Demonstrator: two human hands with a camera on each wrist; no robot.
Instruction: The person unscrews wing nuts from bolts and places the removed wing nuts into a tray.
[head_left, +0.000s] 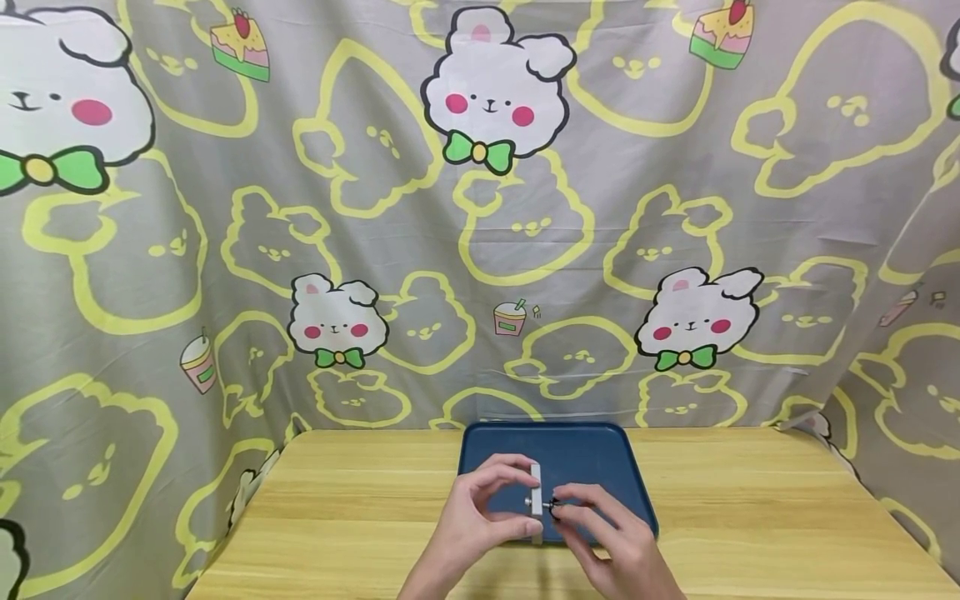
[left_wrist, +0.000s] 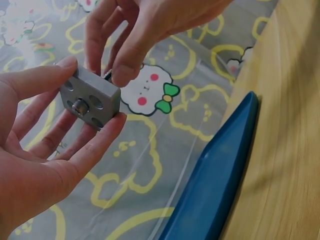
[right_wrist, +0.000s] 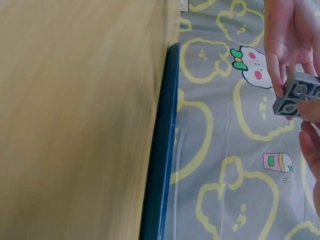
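Above the tray, my left hand (head_left: pixel 471 515) grips a grey square block (head_left: pixel 536 492) by its edges, thumb on one side and fingers on the opposite one. Round recesses show near the block's corners in the left wrist view, and a metal bolt end (left_wrist: pixel 80 107) pokes out of its centre. On the block's other face, a short shaft leads to a small black knob (head_left: pixel 555 507). My right hand (head_left: pixel 618 537) pinches that knob between thumb and fingers. In the right wrist view the grey block (right_wrist: pixel 299 91) shows its recessed face, partly covered by a fingertip.
A dark blue tray (head_left: pixel 585 446) with a raised rim lies on the wooden table (head_left: pixel 360 500), beneath both hands. Behind the table and at its sides hangs a grey curtain (head_left: pixel 525 250) printed with cartoon rabbits and yellow outlines.
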